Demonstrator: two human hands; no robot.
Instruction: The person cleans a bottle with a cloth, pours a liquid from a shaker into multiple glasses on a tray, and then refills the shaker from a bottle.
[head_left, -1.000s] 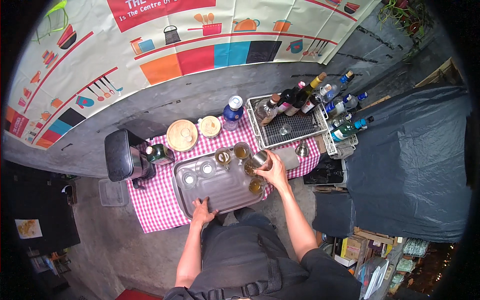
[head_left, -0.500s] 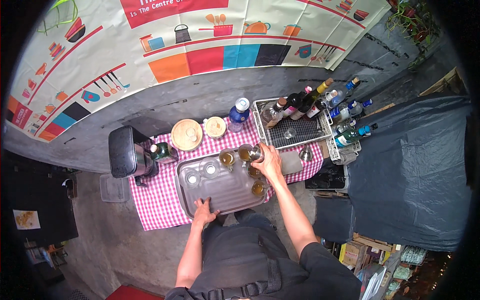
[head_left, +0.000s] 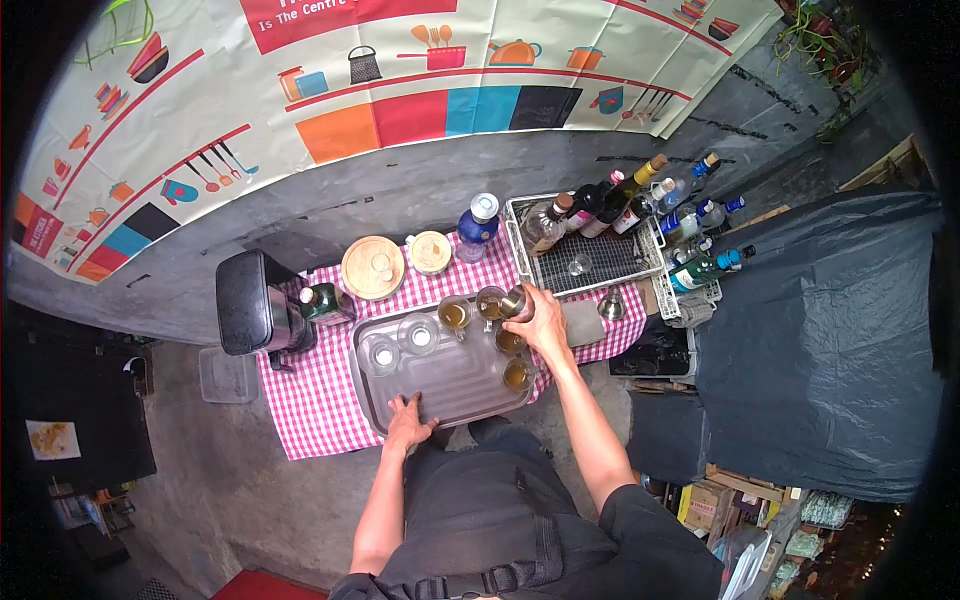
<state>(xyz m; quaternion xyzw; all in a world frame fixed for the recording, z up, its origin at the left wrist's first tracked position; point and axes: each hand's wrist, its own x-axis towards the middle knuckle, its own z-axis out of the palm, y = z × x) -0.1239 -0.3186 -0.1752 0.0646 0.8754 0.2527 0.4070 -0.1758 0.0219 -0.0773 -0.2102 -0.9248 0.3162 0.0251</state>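
Note:
My right hand [head_left: 540,322] is closed round a small metal cup, perhaps a jigger [head_left: 516,304], tilted over the far right part of a brown tray [head_left: 450,385]. Beneath it, a glass cup [head_left: 490,301] holds amber liquid. Similar liquid shows in the glass cup [head_left: 454,315] to its left, the cup [head_left: 509,341] partly under my wrist and the cup [head_left: 518,376] at the tray's right end. Two clear glass cups [head_left: 419,335] [head_left: 382,356] at the left look free of liquid. My left hand [head_left: 408,425] rests with spread fingers on the tray's near rim.
Behind the tray stand a wooden-lidded container [head_left: 373,269], a lidded mug [head_left: 430,253] and a blue bottle [head_left: 478,228]. A wire basket [head_left: 590,270] holds several bottles. A metal jigger [head_left: 611,305] stands at the right, a black appliance [head_left: 258,300] and green bottle [head_left: 327,304] at the left.
My right hand and the metal cup have shifted very slightly, the cup's tilt changing a little. My left hand stays on the tray rim.

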